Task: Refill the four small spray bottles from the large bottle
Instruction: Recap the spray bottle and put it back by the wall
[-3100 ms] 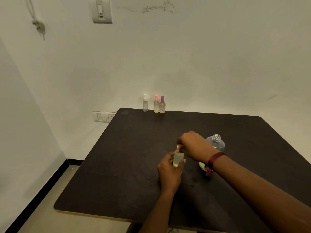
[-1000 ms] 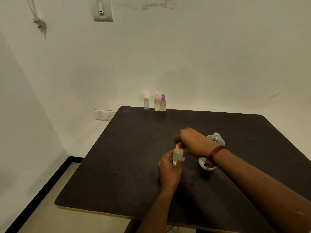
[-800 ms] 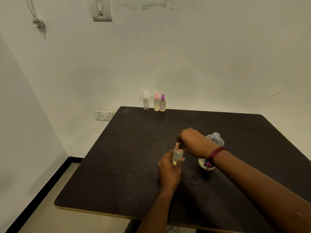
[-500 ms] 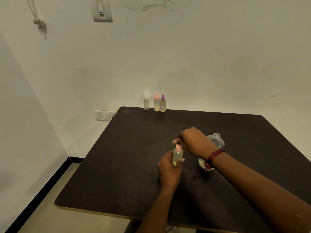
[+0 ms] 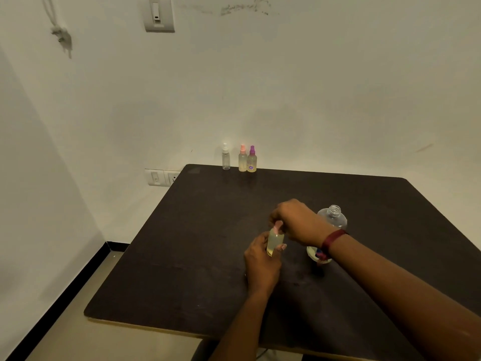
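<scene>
On table (image 5: 208, 243), left hand (image 5: 261, 268) grips bottle (image 5: 275, 242) (capped pink)

Perhaps a home: bare wall (image 5: 312, 87), switches (image 5: 158, 13).

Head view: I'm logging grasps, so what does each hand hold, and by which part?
The left hand grips a small spray bottle round its body; the right hand pinches that bottle's pink spray top.
</scene>
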